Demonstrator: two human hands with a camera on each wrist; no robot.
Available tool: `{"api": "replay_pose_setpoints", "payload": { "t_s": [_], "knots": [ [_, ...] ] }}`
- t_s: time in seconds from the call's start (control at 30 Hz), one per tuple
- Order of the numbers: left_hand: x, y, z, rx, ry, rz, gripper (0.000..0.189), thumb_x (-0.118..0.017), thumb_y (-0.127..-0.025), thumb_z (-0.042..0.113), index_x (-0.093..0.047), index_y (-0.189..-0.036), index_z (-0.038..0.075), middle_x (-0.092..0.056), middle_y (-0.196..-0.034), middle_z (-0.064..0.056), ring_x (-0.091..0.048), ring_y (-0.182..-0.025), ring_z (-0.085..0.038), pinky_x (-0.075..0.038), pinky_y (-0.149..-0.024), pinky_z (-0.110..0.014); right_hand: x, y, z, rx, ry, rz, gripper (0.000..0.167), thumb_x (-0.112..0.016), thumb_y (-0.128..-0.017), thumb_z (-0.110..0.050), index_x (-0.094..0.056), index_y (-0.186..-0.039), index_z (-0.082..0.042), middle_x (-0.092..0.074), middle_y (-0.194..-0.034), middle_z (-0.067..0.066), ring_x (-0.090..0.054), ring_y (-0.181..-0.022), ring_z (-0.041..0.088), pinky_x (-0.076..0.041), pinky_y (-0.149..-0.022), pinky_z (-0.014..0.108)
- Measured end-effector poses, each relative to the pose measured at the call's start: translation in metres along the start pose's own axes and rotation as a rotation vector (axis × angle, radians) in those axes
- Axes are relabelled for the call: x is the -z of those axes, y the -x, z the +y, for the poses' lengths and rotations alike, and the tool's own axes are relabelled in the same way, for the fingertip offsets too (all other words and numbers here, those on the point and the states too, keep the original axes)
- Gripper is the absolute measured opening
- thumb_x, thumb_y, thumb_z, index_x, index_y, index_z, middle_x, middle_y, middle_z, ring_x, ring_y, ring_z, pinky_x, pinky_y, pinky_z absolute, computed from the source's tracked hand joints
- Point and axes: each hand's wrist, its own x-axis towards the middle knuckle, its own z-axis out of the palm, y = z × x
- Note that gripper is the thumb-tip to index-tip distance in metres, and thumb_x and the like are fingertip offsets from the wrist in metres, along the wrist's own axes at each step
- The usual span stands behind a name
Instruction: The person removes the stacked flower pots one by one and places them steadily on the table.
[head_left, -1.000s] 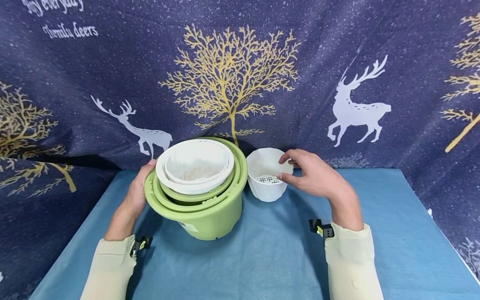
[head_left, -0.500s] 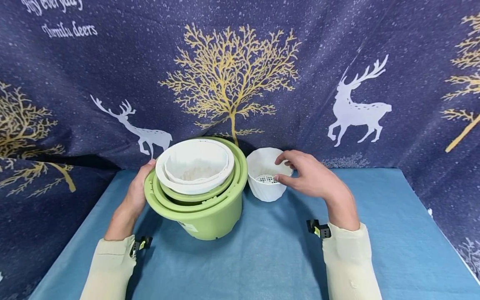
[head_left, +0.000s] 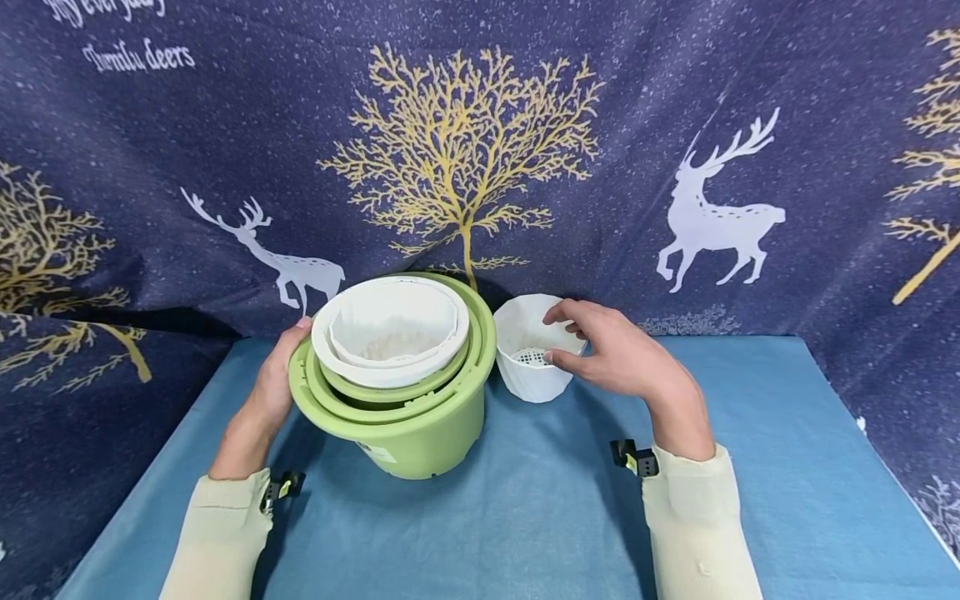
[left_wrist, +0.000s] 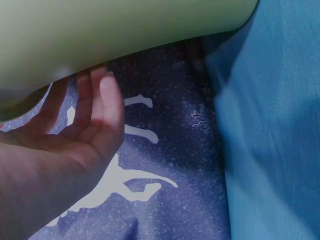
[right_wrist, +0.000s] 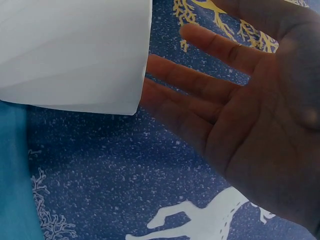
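And here's the left hand (head_left: 270,379), wrist raised, lying along the left side of the large green pot (head_left: 431,442): its fingers are loosely extended rather than clenched, and the left wrist view has them slipping out of sight behind the pot's wall. How firmly they press, I can't tell.

Across to the right hand (head_left: 618,350), bent inward at the wrist, thumb and forefinger parted over the right rim of the small white pot (head_left: 536,383). It's a loose, spread hand, no grasp closed, while the right wrist view shows two fingers passing behind that pot's edge.

Moving out, the small white pot sits just beside the green one, its holed base showing. Inside the large green pot, a smaller green rim (head_left: 442,383), then a white pot (head_left: 386,379) with a faceted white liner (head_left: 393,325) in it. A label (head_left: 380,454) marks the front.

Cream sleeves (head_left: 693,517) run back over the blue cloth (head_left: 510,525); behind, a navy backdrop (head_left: 637,83) with a golden tree (head_left: 467,237) between two white deer (head_left: 720,223).
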Motion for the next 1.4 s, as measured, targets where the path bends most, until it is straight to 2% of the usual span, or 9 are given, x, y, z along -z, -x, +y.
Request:
{"api": "replay_pose_setpoints", "payload": {
  "t_s": [0.2,0.37,0.57,0.9,1.4],
  "knots": [
    [0.0006,0.0006,0.0000,0.006,-0.003,-0.003,0.048,-0.031,-0.117,0.042,-0.071,-0.108,0.019,-0.075,-0.080,0.003,-0.071,-0.071,-0.005,-0.055,-0.077,-0.019,-0.0023,-0.0008,-0.0015,0.023,0.010,0.008,0.038,-0.079,-0.097,-0.022,-0.066,-0.131,-0.012,-0.069,-0.126,0.009,-0.066,-0.109,0.028,-0.053,-0.096,0.048],
    [0.0016,0.0009,0.0002,0.014,-0.015,0.005,0.049,-0.031,-0.117,0.043,-0.072,-0.106,0.019,-0.074,-0.077,0.003,-0.071,-0.069,-0.005,-0.054,-0.076,-0.019,-0.0036,-0.0011,-0.0032,0.046,0.007,-0.011,0.038,-0.077,-0.098,-0.021,-0.067,-0.135,-0.015,-0.068,-0.130,0.008,-0.065,-0.110,0.029,-0.053,-0.096,0.050],
    [0.0013,-0.0001,-0.0004,-0.003,-0.016,0.001,0.048,-0.030,-0.117,0.041,-0.072,-0.109,0.018,-0.075,-0.080,0.002,-0.071,-0.071,-0.005,-0.054,-0.078,-0.019,-0.0047,-0.0018,-0.0039,0.063,0.011,-0.027,0.039,-0.076,-0.099,-0.020,-0.067,-0.137,-0.016,-0.067,-0.131,0.007,-0.065,-0.110,0.029,-0.054,-0.095,0.050],
    [0.0005,-0.0009,-0.0014,-0.006,-0.039,0.011,0.046,-0.030,-0.117,0.042,-0.070,-0.112,0.018,-0.074,-0.083,0.003,-0.070,-0.074,-0.005,-0.052,-0.083,-0.019,-0.0075,-0.0032,-0.0041,0.044,0.027,-0.046,0.036,-0.076,-0.100,-0.023,-0.069,-0.134,-0.016,-0.067,-0.132,0.007,-0.065,-0.113,0.029,-0.053,-0.096,0.051],
    [0.0016,-0.0018,-0.0015,-0.013,-0.049,0.002,0.046,-0.030,-0.117,0.042,-0.069,-0.111,0.018,-0.073,-0.079,0.004,-0.069,-0.072,-0.005,-0.052,-0.081,-0.019,-0.0096,-0.0047,-0.0068,0.019,0.026,-0.072,0.036,-0.076,-0.100,-0.024,-0.069,-0.134,-0.014,-0.068,-0.131,0.006,-0.065,-0.115,0.030,-0.053,-0.098,0.052]
  ]
}}
